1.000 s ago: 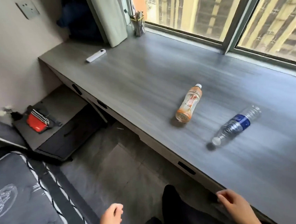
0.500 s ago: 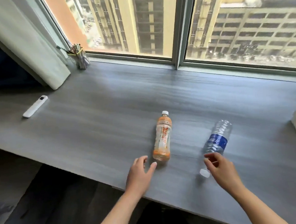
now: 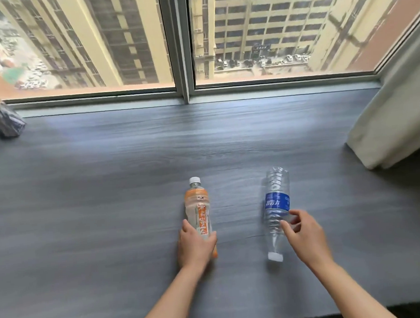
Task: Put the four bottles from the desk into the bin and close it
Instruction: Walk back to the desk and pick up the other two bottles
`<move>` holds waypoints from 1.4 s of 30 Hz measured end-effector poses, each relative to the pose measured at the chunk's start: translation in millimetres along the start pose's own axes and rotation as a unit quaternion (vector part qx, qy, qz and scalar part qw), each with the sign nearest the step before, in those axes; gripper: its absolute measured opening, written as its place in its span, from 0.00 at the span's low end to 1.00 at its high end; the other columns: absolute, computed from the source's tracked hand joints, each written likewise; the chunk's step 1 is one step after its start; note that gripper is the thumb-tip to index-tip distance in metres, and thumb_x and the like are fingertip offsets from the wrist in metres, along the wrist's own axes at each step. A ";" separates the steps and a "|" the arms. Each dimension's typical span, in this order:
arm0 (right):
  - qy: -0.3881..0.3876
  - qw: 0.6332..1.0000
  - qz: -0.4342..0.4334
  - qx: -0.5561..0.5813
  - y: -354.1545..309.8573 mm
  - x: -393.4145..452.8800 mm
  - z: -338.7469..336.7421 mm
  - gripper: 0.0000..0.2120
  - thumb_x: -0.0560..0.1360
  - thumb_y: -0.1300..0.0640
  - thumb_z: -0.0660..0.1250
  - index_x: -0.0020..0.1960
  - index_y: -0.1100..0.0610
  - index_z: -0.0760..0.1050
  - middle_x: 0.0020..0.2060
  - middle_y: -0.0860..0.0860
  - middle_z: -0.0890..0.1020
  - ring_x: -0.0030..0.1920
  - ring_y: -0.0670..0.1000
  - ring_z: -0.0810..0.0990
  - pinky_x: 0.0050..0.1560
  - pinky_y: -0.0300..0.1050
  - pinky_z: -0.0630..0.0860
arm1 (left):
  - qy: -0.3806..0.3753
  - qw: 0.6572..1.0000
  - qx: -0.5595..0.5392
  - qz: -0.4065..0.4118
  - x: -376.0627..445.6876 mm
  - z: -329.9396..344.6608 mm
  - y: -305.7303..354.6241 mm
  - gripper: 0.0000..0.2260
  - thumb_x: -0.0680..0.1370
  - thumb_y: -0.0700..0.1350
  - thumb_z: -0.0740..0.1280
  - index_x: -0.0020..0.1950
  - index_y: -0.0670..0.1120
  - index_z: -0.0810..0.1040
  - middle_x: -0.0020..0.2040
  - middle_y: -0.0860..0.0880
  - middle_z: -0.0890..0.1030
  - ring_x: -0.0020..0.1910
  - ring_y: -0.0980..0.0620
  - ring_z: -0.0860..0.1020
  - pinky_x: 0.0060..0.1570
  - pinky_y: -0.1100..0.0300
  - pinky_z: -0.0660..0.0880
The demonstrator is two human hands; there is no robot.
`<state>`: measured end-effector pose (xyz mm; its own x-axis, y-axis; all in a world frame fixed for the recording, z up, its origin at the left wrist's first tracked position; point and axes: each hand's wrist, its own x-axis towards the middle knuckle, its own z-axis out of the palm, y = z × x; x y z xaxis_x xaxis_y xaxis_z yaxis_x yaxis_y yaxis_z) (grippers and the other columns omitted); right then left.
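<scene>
Bottles: two on desk (image 3: 108, 188); left hand (image 3: 196, 247) fingers grip orange bottle (image 3: 198, 208); right hand (image 3: 303, 234) fingers wide at clear bottle (image 3: 275, 204).

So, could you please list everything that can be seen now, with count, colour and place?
orange-label bottle: one, clear with orange label and white cap, lying mid-desk, cap toward the window
blue-label bottle: one, clear with blue label and white cap, lying to its right, cap toward the person
desk: one, grey wood grain, under the window
pen holder: one, dark, far left
curtain: one, cream, right edge
window: one, grey frame, behind the desk
left hand: one, wrapped around the orange-label bottle's base
right hand: one, open, fingers at the blue-label bottle
</scene>
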<state>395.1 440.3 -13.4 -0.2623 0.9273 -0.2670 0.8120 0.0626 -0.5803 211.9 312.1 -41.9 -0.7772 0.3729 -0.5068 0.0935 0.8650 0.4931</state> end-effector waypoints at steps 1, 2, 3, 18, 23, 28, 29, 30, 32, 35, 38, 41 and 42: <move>0.002 1.000 0.014 -0.001 0.4 1.2 0.9 0.18 0.72 0.54 0.68 0.60 0.59 0.73 0.45 0.51 0.76 0.41 0.53 0.76 0.44 0.45 0.71 | -0.002 1.000 -0.004 0.004 0.8 -1.2 -1.5 0.29 0.68 0.50 0.71 0.62 0.39 0.65 0.60 0.38 0.75 0.58 0.38 0.75 0.54 0.48 0.74; 0.001 1.000 0.027 -0.002 0.4 2.5 2.3 0.20 0.72 0.52 0.69 0.61 0.59 0.71 0.48 0.52 0.77 0.43 0.53 0.76 0.46 0.47 0.73 | -0.005 1.000 -0.009 0.007 1.6 -3.0 -3.3 0.28 0.68 0.50 0.71 0.62 0.40 0.66 0.59 0.38 0.76 0.56 0.39 0.76 0.53 0.49 0.74; -0.003 0.999 0.041 -0.002 0.4 3.5 4.2 0.23 0.72 0.50 0.69 0.63 0.58 0.70 0.51 0.54 0.77 0.47 0.53 0.76 0.49 0.49 0.74 | -0.010 1.000 -0.016 0.009 1.9 -5.4 -5.1 0.27 0.68 0.49 0.70 0.61 0.40 0.67 0.58 0.39 0.77 0.55 0.39 0.77 0.52 0.51 0.74; -0.087 0.990 0.110 0.003 0.0 18.8 26.7 0.42 0.65 0.39 0.71 0.69 0.60 0.60 0.63 0.59 0.74 0.61 0.60 0.75 0.59 0.55 0.75 | -0.032 0.995 -0.092 0.028 -22.6 -11.5 -18.6 0.23 0.68 0.44 0.72 0.60 0.44 0.70 0.55 0.43 0.79 0.45 0.49 0.73 0.46 0.61 0.67; -0.100 0.987 0.096 0.085 5.4 12.9 17.7 0.35 0.67 0.47 0.73 0.67 0.61 0.64 0.61 0.60 0.75 0.59 0.59 0.75 0.60 0.52 0.73 | -0.040 0.994 -0.098 0.030 -39.1 -9.1 -20.7 0.25 0.68 0.44 0.72 0.63 0.44 0.69 0.57 0.43 0.79 0.54 0.45 0.76 0.53 0.57 0.72; -0.137 0.951 0.107 0.255 22.7 -9.1 -4.6 0.32 0.68 0.51 0.73 0.68 0.54 0.64 0.58 0.57 0.77 0.56 0.57 0.79 0.61 0.58 0.75 | -0.065 0.990 -0.121 0.042 -62.1 -6.9 -22.2 0.23 0.69 0.43 0.73 0.61 0.44 0.70 0.55 0.43 0.80 0.51 0.45 0.77 0.56 0.53 0.74; -0.156 0.934 0.118 0.298 27.8 -15.3 -8.3 0.31 0.69 0.52 0.72 0.68 0.53 0.63 0.56 0.56 0.78 0.54 0.58 0.80 0.59 0.59 0.76 | -0.075 0.989 -0.123 0.046 -66.3 -6.6 -23.2 0.23 0.69 0.43 0.73 0.62 0.44 0.70 0.55 0.43 0.80 0.52 0.44 0.77 0.58 0.51 0.74; -0.175 0.915 0.131 0.340 33.5 -24.0 -12.8 0.30 0.70 0.53 0.72 0.68 0.52 0.63 0.54 0.55 0.79 0.49 0.57 0.81 0.56 0.60 0.78 | -0.089 0.987 -0.125 0.052 -72.5 -6.3 -24.2 0.24 0.69 0.43 0.73 0.62 0.44 0.70 0.55 0.43 0.80 0.53 0.45 0.77 0.58 0.50 0.74; -0.203 0.887 0.144 0.389 44.6 -42.8 -21.6 0.27 0.71 0.55 0.70 0.66 0.50 0.62 0.48 0.52 0.80 0.40 0.54 0.81 0.45 0.55 0.81 | -0.120 0.982 -0.127 0.068 -85.5 -6.4 -25.7 0.24 0.69 0.42 0.72 0.63 0.44 0.69 0.55 0.44 0.79 0.53 0.45 0.77 0.58 0.49 0.74; -0.206 0.885 0.155 0.387 62.8 -73.0 -30.3 0.26 0.71 0.53 0.70 0.64 0.46 0.62 0.48 0.50 0.79 0.40 0.53 0.82 0.38 0.49 0.82 | -0.164 0.975 -0.115 0.095 -102.5 -6.8 -30.3 0.24 0.70 0.43 0.72 0.64 0.46 0.68 0.55 0.46 0.78 0.54 0.46 0.77 0.59 0.47 0.74; -0.174 0.879 0.182 0.405 81.5 -108.5 -35.0 0.24 0.71 0.51 0.70 0.63 0.46 0.63 0.49 0.51 0.79 0.41 0.53 0.82 0.38 0.48 0.81 | -0.208 0.964 -0.094 0.135 -118.6 -7.4 -38.5 0.23 0.71 0.42 0.71 0.63 0.45 0.68 0.55 0.46 0.78 0.54 0.47 0.77 0.58 0.49 0.75; -0.129 0.873 0.213 0.420 98.4 -152.7 -38.6 0.22 0.71 0.49 0.70 0.60 0.48 0.66 0.47 0.51 0.80 0.38 0.53 0.82 0.34 0.45 0.80 | -0.258 0.948 -0.057 0.177 -132.9 -10.3 -52.7 0.20 0.72 0.44 0.70 0.61 0.48 0.68 0.53 0.48 0.78 0.52 0.50 0.77 0.52 0.54 0.76; -0.113 0.870 0.220 0.427 104.5 -169.1 -38.7 0.21 0.70 0.49 0.70 0.60 0.49 0.67 0.46 0.51 0.80 0.38 0.53 0.81 0.32 0.43 0.80 | -0.274 0.941 -0.042 0.193 -137.0 -10.8 -59.0 0.19 0.72 0.45 0.70 0.59 0.50 0.68 0.52 0.50 0.78 0.50 0.52 0.78 0.51 0.56 0.76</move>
<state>544.5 304.3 0.9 -0.1984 0.6891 -0.6969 0.2024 -0.6670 -0.7171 306.1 206.3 6.1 -0.2547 0.7910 -0.5563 0.2362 0.6087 0.7574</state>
